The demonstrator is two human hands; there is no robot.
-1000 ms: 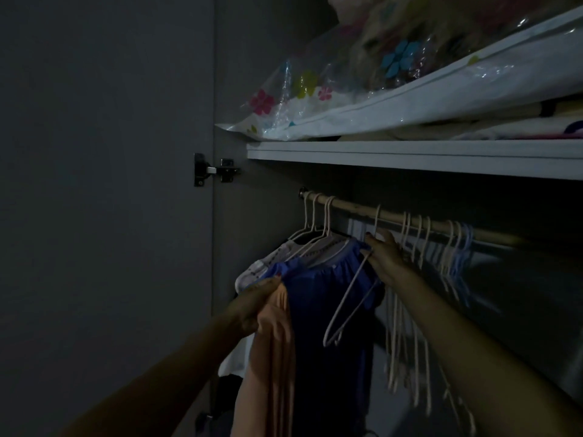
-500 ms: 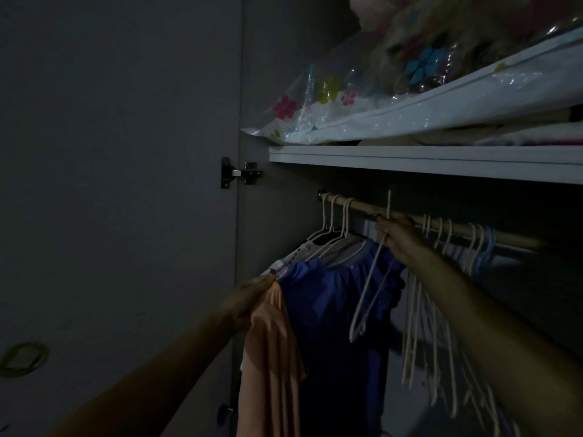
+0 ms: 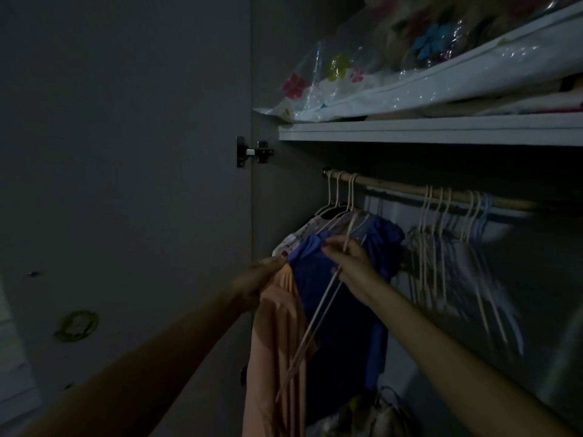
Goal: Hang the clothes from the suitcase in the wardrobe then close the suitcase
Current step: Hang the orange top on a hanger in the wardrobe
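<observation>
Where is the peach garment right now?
In the head view, lower centre: the peach garment hangs from the left hand, beside the blue garment, below the rail.

dim, underexposed | empty hangers (image 3: 457, 247) motion-blurred | wide-angle bending at edges, probably

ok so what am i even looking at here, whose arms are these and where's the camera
There is no machine here. The camera sits on a person's head and looks forward and down, so the two arms reaching in from the bottom are that person's own. They stand at an open wardrobe in dim light. The left hand grips a peach garment. The right hand holds a pale hanger, off the rail. On the wooden rail hang a blue garment and a bunch of empty hangers. On the shelf above lies a clear flowered storage bag. The suitcase is not in view.
</observation>
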